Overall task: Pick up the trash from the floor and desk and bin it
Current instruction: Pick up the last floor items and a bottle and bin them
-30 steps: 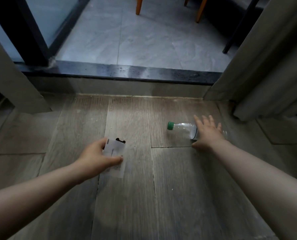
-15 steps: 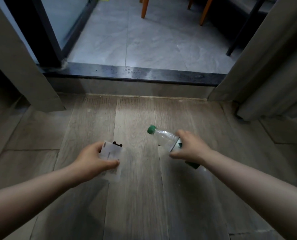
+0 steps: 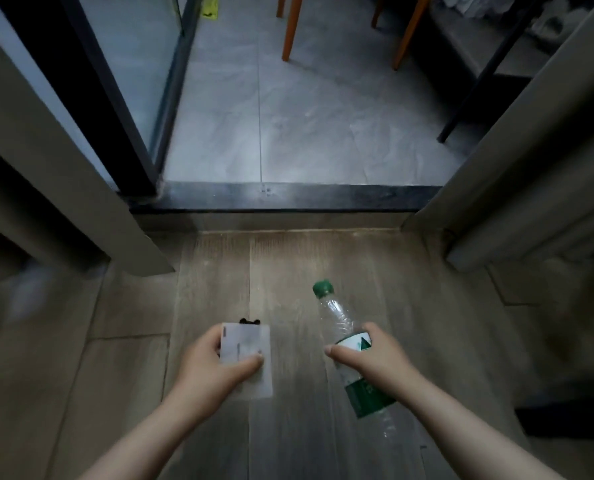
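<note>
Nearest, the left hand (image 3: 209,370) pinches a clear plastic packet (image 3: 250,351) with a white label, thumb on top and fingers curled beneath. Its lower part hangs loose past the thumb. A small black bit (image 3: 250,321) shows at its far edge; what it is I cannot tell. Just to the right, the right hand (image 3: 370,356) wraps around the green label of a clear plastic water bottle (image 3: 339,318), which is held off the wood-look floor (image 3: 219,271), its green cap (image 3: 322,287) tilted up and away.

Both pieces look ready to carry, and no bin is in view, so the step seems to be finding it. The thin bottle likely dents easily, so a firm but light grip at the label should do. The floppy packet would be safer gathered further into the palm.

Count: two hands, one bottle, one cap, one packet.

Farther off, one dark threshold (image 3: 288,199) crosses the doorway, with grey tile (image 3: 306,116) beyond. On it stand four orange chair legs (image 3: 290,29) and one black slanted leg (image 3: 475,81). One yellow scrap (image 3: 209,10) lies far left and may be trash too.
</note>
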Available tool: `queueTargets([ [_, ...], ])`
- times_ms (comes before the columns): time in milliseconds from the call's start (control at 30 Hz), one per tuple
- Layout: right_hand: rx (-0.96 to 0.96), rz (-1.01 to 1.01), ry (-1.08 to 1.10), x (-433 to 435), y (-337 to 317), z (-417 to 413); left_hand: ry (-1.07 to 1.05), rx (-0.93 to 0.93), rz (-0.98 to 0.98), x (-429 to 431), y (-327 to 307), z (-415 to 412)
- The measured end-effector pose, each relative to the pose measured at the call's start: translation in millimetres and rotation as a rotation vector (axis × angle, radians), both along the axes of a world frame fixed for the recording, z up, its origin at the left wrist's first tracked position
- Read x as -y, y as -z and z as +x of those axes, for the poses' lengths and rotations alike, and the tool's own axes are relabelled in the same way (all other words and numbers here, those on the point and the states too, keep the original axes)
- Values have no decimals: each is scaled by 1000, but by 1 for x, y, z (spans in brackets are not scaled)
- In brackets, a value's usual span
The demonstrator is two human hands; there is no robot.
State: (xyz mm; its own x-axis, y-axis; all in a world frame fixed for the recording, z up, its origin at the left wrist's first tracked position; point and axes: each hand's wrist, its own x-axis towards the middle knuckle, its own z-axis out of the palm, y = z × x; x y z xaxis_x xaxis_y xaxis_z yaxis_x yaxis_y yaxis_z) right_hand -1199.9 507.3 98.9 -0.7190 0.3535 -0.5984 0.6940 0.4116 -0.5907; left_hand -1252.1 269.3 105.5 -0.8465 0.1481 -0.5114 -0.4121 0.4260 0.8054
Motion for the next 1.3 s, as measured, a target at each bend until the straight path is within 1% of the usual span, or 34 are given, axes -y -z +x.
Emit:
queueTargets([
  [67,19,-6,50,1,-40,13,15,72,8,-6,-38,9],
  [167,11,-79,164,0,-112,40,60,133,3,-14,-110,20],
  [333,-5,-89,331,0,-239,87,74,169,4,-34,-250,32],
  [467,-29,-170,498,-14,-372,135,170,164,3,-79,-387,64],
  [533,-62,-156,574,-27,-434,159,224,154,21,-110,-449,81],
  [700,-203,-72,695,-75,-563,224,377,37,50,-185,-564,130],
  [767,-261,-36,749,-99,-603,253,434,-1,79,-216,-601,153],
  [900,-377,55,902,-135,-669,317,542,-11,178,-274,-663,200],
  [1000,-450,89,1027,-144,-705,359,645,-19,270,-312,-698,229],
  [1100,-489,125,1149,-140,-730,396,809,-32,309,-347,-725,255],
  [1200,-522,187,1354,-133,-751,434,978,-24,332,-374,-744,281],
  [1300,-565,300,1590,-112,-772,464,1181,5,371,-386,-760,308],
])
